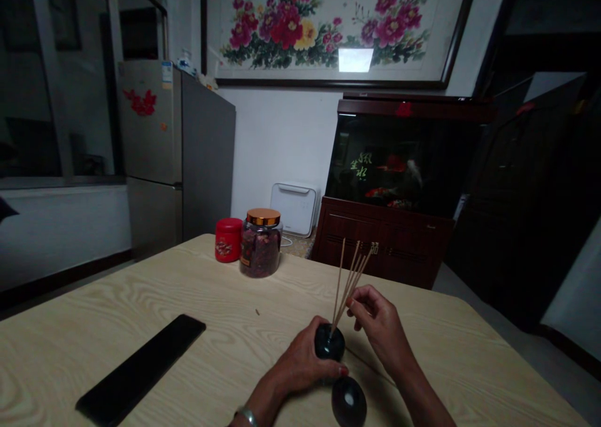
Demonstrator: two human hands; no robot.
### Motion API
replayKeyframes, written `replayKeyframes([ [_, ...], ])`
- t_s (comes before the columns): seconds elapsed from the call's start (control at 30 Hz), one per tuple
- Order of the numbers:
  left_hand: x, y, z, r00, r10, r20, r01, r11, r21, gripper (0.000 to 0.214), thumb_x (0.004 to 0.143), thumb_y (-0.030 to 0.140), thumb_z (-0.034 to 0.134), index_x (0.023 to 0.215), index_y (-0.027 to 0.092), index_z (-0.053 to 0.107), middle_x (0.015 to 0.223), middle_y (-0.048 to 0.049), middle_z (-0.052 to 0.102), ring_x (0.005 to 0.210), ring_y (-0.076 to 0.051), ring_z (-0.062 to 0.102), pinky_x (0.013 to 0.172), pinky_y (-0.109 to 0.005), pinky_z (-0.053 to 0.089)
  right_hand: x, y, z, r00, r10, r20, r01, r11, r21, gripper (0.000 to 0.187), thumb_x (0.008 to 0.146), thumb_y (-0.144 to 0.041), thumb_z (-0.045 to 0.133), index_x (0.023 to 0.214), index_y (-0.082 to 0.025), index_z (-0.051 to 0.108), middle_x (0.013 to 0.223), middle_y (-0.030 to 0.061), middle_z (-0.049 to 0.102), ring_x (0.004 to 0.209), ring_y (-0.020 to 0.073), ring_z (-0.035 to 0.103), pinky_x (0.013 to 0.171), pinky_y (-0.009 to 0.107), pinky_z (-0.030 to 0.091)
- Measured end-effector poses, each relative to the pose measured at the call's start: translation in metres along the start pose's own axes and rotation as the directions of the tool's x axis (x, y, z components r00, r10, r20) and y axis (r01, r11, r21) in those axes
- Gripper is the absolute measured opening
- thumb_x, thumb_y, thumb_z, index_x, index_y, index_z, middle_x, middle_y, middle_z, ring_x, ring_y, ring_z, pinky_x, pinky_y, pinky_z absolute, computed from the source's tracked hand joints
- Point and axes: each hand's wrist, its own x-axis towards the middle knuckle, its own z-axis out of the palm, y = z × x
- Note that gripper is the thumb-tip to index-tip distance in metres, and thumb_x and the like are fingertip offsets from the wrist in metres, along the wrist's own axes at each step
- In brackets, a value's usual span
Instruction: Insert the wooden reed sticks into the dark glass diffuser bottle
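A person's left hand point(298, 365) clenches a dark, glossy round bottle point(327, 344) near the front of a pale wood-grain tabletop point(117, 302), its grip wrapped around the bottle's body, while the right hand point(379, 327) pinches a slim fan of wooden sticks point(350, 280) at the fingertips point(354, 303). The sticks' long axis runs from the bottle's top toward 1 o'clock, their lower ends converging at the mouth, and the right grip sits at 2 o'clock from the bottle, nearer the sticks' middle than the left hand. Whether the ends pass inside the mouth is hard to tell in the dim light. Just past the bottle at 5 o'clock sits a second dark rounded object point(349, 402) with a pale spot, its identity unclear. A thin line at 4 o'clock may be a stray stick or a shadow. A black smartphone point(141, 369) lies at 9 o'clock from the hands. At 11 o'clock, a jar of dried flowers point(260, 249) with a copper lid stands beside a red tin point(228, 240), with a white appliance point(295, 209), a refrigerator point(154, 158), a fish tank point(399, 164) and a peony painting point(323, 26) beyond.
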Motion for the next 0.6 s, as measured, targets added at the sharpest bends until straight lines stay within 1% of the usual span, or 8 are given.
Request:
replayKeyframes([
  [0.17,-0.001,-0.001,-0.001,1.000,0.007,0.003,-0.007,1.000,-0.014,0.058,0.058,0.032,0.084,0.105,0.018,0.053,0.089,0.0024,0.058,0.082,-0.015,0.050,0.071,-0.024,0.040,0.002,0.004,-0.006,0.992,0.023,0.121,-0.011,0.995,-0.102,0.019,0.085,-0.039,0.056,0.081,-0.020,0.054,0.072,-0.0004,0.055,0.067,0.0156,0.055,0.053,0.025,0.044],
  [0.23,-0.001,-0.001,-0.001,1.000,0.006,0.001,-0.006,1.000,-0.015,0.058,0.058,0.031,0.084,0.106,0.018,0.053,0.090,0.0023,0.058,0.082,-0.015,0.050,0.072,-0.024,0.040,0.003,0.004,-0.018,0.980,0.050,0.194,-0.015,0.984,-0.180,0.019,0.086,-0.038,0.055,0.082,-0.020,0.055,0.069,-0.0009,0.055,0.066,0.0154,0.055,0.054,0.025,0.043],
  [0.3,0.000,-0.002,0.000,1.000,0.006,-0.003,-0.006,1.000,-0.011,0.059,0.058,0.031,0.084,0.106,0.018,0.053,0.090,0.0019,0.058,0.082,-0.015,0.050,0.072,-0.024,0.040,0.004,0.006,-0.033,0.957,0.086,0.278,0.009,0.947,-0.322,0.016,0.085,-0.035,0.055,0.081,-0.019,0.057,0.069,-0.0005,0.058,0.066,0.0151,0.056,0.057,0.025,0.042],
  [0.37,0.000,-0.003,0.000,1.000,0.006,-0.007,-0.006,1.000,-0.009,0.059,0.058,0.032,0.085,0.106,0.018,0.053,0.091,0.0014,0.058,0.082,-0.015,0.050,0.071,-0.024,0.040,0.003,0.011,-0.047,0.928,0.165,0.334,0.053,0.829,-0.557,0.010,0.081,-0.028,0.057,0.079,-0.019,0.060,0.073,0.0015,0.064,0.069,0.0157,0.058,0.060,0.025,0.040],
  [0.43,0.001,-0.004,0.001,1.000,0.004,-0.005,-0.004,1.000,-0.020,0.059,0.058,0.033,0.085,0.106,0.018,0.053,0.090,0.0011,0.058,0.082,-0.015,0.050,0.070,-0.024,0.040,0.000,0.019,-0.055,0.901,0.288,0.324,0.087,0.613,-0.786,0.007,0.076,-0.021,0.058,0.079,-0.019,0.064,0.081,0.0050,0.069,0.077,0.0185,0.061,0.064,0.027,0.039],
  [0.5,0.001,-0.006,0.002,1.000,0.002,0.003,-0.002,1.000,-0.030,0.058,0.060,0.033,0.084,0.107,0.018,0.053,0.090,0.0012,0.058,0.081,-0.015,0.050,0.069,-0.024,0.039,-0.003,0.028,-0.056,0.873,0.396,0.285,0.096,0.434,-0.896,0.013,0.067,-0.016,0.062,0.078,-0.019,0.068,0.088,0.0089,0.072,0.083,0.0232,0.064,0.065,0.029,0.039],
  [0.53,0.001,-0.006,0.002,1.000,0.001,0.006,-0.001,1.000,-0.028,0.058,0.061,0.033,0.084,0.107,0.018,0.052,0.089,0.0012,0.058,0.081,-0.015,0.051,0.068,-0.024,0.039,-0.005,0.032,-0.054,0.859,0.434,0.273,0.093,0.392,-0.915,0.016,0.063,-0.013,0.064,0.077,-0.019,0.070,0.089,0.0106,0.073,0.083,0.0254,0.066,0.065,0.029,0.039],
  [0.6,0.001,-0.007,0.002,1.000,0.002,0.010,-0.001,1.000,-0.015,0.057,0.061,0.033,0.083,0.107,0.019,0.052,0.089,0.0012,0.058,0.081,-0.015,0.051,0.069,-0.024,0.039,-0.007,0.037,-0.050,0.839,0.477,0.263,0.076,0.375,-0.924,0.022,0.055,-0.008,0.065,0.074,-0.018,0.072,0.087,0.0129,0.074,0.080,0.0280,0.068,0.061,0.029,0.039],
])
